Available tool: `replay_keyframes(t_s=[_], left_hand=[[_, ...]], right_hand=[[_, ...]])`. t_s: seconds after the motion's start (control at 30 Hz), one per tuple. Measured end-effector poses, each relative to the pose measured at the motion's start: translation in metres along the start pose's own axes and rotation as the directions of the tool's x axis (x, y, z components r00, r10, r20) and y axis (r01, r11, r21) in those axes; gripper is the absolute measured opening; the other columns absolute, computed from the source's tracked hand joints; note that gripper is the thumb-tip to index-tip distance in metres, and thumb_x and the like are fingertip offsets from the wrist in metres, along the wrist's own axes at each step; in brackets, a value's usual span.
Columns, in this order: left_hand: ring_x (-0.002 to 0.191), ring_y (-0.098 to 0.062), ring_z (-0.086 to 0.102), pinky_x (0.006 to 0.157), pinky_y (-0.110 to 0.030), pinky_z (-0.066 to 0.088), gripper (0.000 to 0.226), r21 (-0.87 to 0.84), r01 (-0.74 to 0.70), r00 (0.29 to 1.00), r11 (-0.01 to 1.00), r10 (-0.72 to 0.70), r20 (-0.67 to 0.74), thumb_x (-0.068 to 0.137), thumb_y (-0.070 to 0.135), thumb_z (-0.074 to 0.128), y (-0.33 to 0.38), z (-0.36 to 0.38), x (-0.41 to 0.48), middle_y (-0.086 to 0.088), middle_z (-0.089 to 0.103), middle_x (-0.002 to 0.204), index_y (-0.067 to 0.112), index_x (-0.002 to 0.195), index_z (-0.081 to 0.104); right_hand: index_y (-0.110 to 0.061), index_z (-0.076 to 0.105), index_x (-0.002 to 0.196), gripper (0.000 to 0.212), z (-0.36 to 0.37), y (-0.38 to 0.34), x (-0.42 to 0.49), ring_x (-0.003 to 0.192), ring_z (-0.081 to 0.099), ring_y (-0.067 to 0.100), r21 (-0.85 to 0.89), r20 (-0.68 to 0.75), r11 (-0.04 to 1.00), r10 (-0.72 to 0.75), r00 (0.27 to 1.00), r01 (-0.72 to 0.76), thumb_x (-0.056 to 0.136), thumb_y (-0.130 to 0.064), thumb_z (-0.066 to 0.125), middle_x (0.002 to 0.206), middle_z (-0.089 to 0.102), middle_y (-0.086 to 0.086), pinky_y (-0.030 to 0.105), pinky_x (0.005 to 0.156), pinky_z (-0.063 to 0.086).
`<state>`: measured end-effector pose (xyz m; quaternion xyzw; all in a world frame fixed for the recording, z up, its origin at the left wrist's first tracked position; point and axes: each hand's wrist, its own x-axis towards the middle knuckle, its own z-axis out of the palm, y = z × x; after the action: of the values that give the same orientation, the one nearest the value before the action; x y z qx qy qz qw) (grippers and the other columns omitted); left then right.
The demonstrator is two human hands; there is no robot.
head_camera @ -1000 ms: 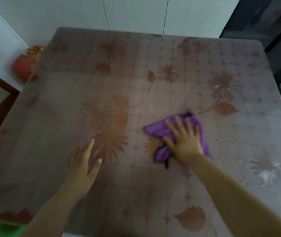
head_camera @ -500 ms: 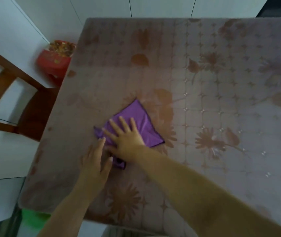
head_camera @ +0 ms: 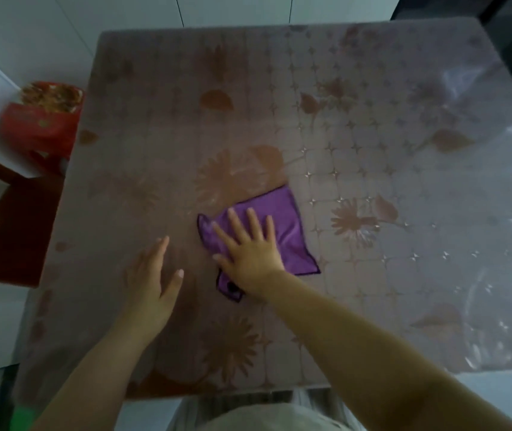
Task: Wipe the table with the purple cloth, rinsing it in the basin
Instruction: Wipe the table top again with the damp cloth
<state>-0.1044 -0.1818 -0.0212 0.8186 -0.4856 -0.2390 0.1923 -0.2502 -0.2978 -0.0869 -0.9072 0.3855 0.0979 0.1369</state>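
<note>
A: Where do we have the purple cloth [head_camera: 284,223]?

B: Flat on the table [head_camera: 373,88], toward its near middle. It's mostly spread out, with one corner bunched under the heel of our right hand [head_camera: 248,248]. That hand lies on the cloth's left part, fingers straight and spread, pressing down and not gripping.

A: How do we expect it to handle?

B: Light and limp, we'd judge. The soft pile should drag a little on the table's glossy surface, and it will fold wherever the palm isn't holding it down. For wiping, a flat palm over the middle suits us. To lift it for rinsing, we'd pinch the free far-right corner or gather the whole thing into a fist.

A: Our left hand [head_camera: 152,284]?

B: Just beside the cloth on its left, not touching it, fingers straight, holding nothing. Whether it rests on the table or hovers, we cannot tell.

A: The basin?

B: We can't make one out. There's a green thing [head_camera: 23,415] at the lower-left edge, too cropped to name. Past the table's left side are a blurred red bag [head_camera: 40,122] and a dark chair [head_camera: 12,231].
</note>
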Motion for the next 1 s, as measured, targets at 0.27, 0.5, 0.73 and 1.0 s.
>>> replay_keyframes(t_s=[0.27,0.5,0.73,1.0], left_hand=[[0.137,-0.026,0.025,0.112,-0.040,0.018,0.059,-0.047,-0.136,0.988,0.990,0.139,0.061,0.089,0.020,0.052,0.062,0.043,-0.018,-0.007,0.031,0.149,0.019,0.142,0.027],[0.140,-0.020,0.021,0.117,-0.039,0.015,0.059,-0.096,-0.263,0.949,0.960,0.275,0.156,0.090,0.027,0.050,0.146,0.114,-0.043,-0.002,0.027,0.151,0.023,0.143,0.023],[0.134,-0.028,0.033,0.111,-0.046,0.023,0.058,-0.005,-0.221,0.967,0.975,0.220,0.124,0.089,0.028,0.053,0.167,0.147,-0.083,-0.008,0.037,0.146,0.022,0.141,0.028],[0.133,-0.034,0.033,0.111,-0.044,0.020,0.064,0.060,-0.043,0.994,0.997,0.037,0.102,0.084,0.044,0.047,0.157,0.146,-0.145,-0.013,0.039,0.143,0.016,0.139,0.030]], right_hand=[[-0.038,0.009,0.146,0.055,0.021,0.021,-0.113,0.139,-0.011,0.016,0.005,0.051,0.950,-0.312,0.949,0.312,0.095,-0.053,0.018,0.157,0.006,-0.008,0.040,0.108,-0.024],[-0.036,0.015,0.144,0.059,0.023,0.218,-0.241,0.140,0.024,0.027,0.040,-0.068,0.947,0.321,0.945,-0.319,0.089,-0.057,0.017,0.153,0.015,-0.008,0.047,0.113,0.014],[-0.047,-0.002,0.143,0.054,0.016,0.369,-0.309,0.144,-0.005,0.025,0.227,-0.005,0.591,0.796,0.605,-0.774,0.094,-0.054,0.020,0.157,-0.005,-0.009,0.051,0.114,-0.006],[-0.034,-0.003,0.147,0.059,-0.004,0.339,-0.204,0.142,-0.011,0.035,0.273,-0.018,0.602,0.783,0.622,-0.750,0.095,-0.054,0.015,0.158,-0.010,0.003,0.058,0.111,-0.008]])
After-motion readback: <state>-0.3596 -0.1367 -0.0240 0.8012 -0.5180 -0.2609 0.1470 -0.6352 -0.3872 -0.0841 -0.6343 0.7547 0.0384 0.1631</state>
